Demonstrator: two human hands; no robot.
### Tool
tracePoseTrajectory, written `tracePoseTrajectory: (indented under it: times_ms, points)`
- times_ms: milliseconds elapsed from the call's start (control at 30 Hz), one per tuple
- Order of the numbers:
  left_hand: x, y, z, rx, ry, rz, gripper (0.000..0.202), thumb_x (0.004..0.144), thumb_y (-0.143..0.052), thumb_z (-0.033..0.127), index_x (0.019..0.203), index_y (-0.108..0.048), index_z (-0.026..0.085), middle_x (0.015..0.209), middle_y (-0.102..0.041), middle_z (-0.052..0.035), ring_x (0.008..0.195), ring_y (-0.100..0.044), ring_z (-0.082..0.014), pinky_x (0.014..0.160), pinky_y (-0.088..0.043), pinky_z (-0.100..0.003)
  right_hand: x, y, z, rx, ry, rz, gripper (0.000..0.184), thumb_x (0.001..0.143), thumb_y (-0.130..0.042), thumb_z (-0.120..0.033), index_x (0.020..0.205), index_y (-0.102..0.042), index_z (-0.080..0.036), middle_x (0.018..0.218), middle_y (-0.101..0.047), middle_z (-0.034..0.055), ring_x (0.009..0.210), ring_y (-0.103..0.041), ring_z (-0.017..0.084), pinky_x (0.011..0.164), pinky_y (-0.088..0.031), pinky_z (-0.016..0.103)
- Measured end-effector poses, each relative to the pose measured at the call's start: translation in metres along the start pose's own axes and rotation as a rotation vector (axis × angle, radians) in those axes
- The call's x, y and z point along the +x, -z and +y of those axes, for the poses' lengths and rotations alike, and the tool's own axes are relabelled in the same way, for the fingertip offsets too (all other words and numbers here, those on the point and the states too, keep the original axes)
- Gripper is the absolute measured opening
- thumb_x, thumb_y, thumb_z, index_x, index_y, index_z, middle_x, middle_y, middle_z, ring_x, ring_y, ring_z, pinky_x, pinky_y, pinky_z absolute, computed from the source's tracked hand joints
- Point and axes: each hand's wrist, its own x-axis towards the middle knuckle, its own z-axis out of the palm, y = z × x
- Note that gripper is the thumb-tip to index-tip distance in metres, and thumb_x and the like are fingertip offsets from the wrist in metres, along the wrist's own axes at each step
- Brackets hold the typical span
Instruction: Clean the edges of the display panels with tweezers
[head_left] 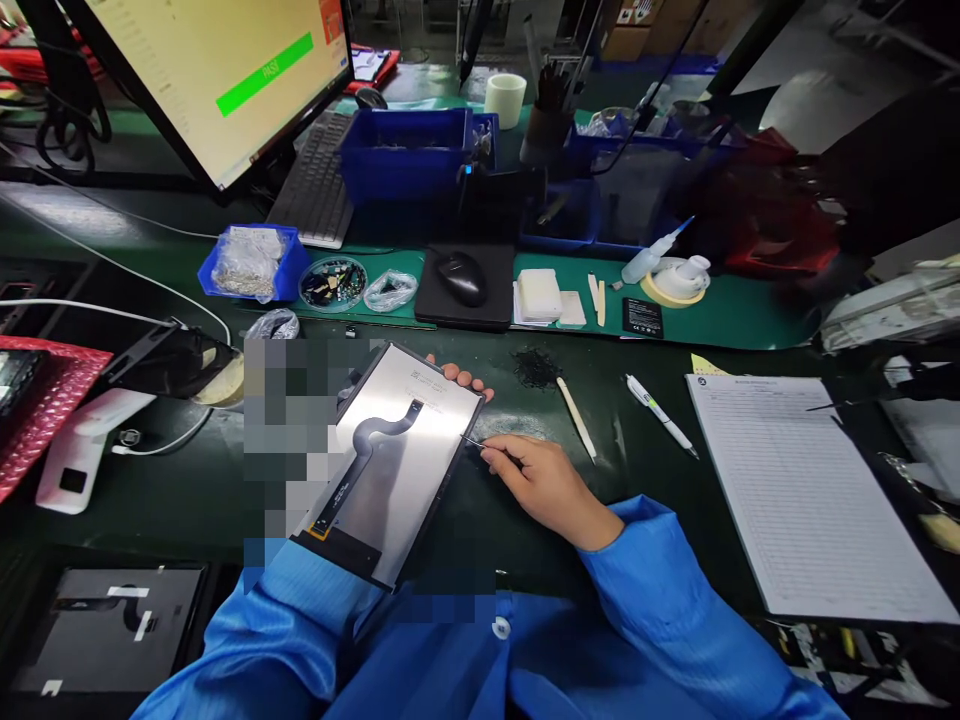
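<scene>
My left hand (469, 379) grips an LCD screen panel (405, 470) from beneath, its fingertips curling past the far right edge; the rest of the hand is hidden behind the panel and a blurred patch. The panel is tilted, silvery back facing up, with a curved dark flex cable (364, 450) across it. Between the thumb and fingers of my right hand (551, 485) is a thin pointed metal tool (471, 440), mostly covered by the fingers. Its tip meets the panel's right edge.
Black scraps (536, 368) lie beyond my right hand, beside a pale stick (576, 420) and a white pen (660, 415). A printed form (817, 500) is at right. Another panel (112, 625) rests lower left. A mouse (461, 278) and blue bins (409, 155) stand behind, near a monitor (225, 70).
</scene>
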Motion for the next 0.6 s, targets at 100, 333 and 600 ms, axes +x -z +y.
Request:
tracePoseTrajectory:
  times_ms: [100,333,600]
  points:
    - [0.000,-0.002,-0.002,-0.021,-0.012,-0.026,0.045,0.067,-0.077,0.044,0.103,-0.059,0.024,0.097,-0.049,-0.0059,0.097,-0.052,-0.0226,0.098,-0.049,-0.047,-0.001,-0.003,0.003,0.046,-0.054,0.018,0.011,0.095,-0.065,-0.036,0.104,-0.070,-0.036,0.077,-0.074,-0.0009,0.065,-0.071,0.026,0.060,-0.061,0.045]
    - [0.007,0.006,-0.003,0.060,-0.013,0.037,0.038,0.072,-0.074,0.053,0.095,-0.059,0.027,0.095,-0.052,-0.0050,0.094,-0.055,-0.0235,0.097,-0.049,-0.049,0.000,-0.001,0.002,-0.024,0.035,-0.002,0.020,0.101,-0.053,-0.030,0.097,-0.072,-0.035,0.092,-0.077,0.0033,0.086,-0.074,0.031,0.076,-0.062,0.051]
    - [0.006,0.009,-0.005,0.028,-0.041,0.018,0.049,0.064,-0.077,0.058,0.099,-0.060,0.028,0.093,-0.051,-0.0046,0.092,-0.055,-0.0231,0.097,-0.050,-0.050,0.000,-0.001,0.002,-0.006,0.012,0.009,0.012,0.098,-0.060,-0.032,0.101,-0.071,-0.036,0.093,-0.077,0.0042,0.085,-0.074,0.032,0.075,-0.062,0.051]
